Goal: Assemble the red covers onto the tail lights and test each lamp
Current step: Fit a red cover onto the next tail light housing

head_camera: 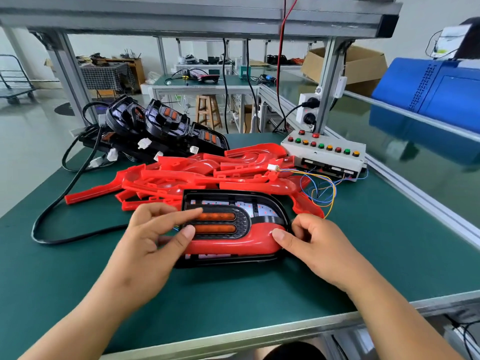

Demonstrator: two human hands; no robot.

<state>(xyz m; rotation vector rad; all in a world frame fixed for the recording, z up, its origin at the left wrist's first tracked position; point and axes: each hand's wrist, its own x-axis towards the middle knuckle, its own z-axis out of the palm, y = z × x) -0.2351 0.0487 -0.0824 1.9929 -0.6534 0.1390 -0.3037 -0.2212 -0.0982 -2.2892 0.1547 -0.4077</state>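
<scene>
I find the tail light (259,203) flat on the surface (389,255), long axis left to right, with the red cover (233,242) along its near edge. My left hand (150,237) lies spread over the left end. My right hand (311,242) pinches the cover's curved right end and is nearer for seating it.

Green-topped workbench (233,294), aluminium frame (181,22) overhead, wooden stool (208,110), cardboard box (363,64), glossy pale floor (28,131)

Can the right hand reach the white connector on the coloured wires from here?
Probably yes: the white connector lies uncovered atop the red covers, beyond the right hand, which holds the tail light.
</scene>
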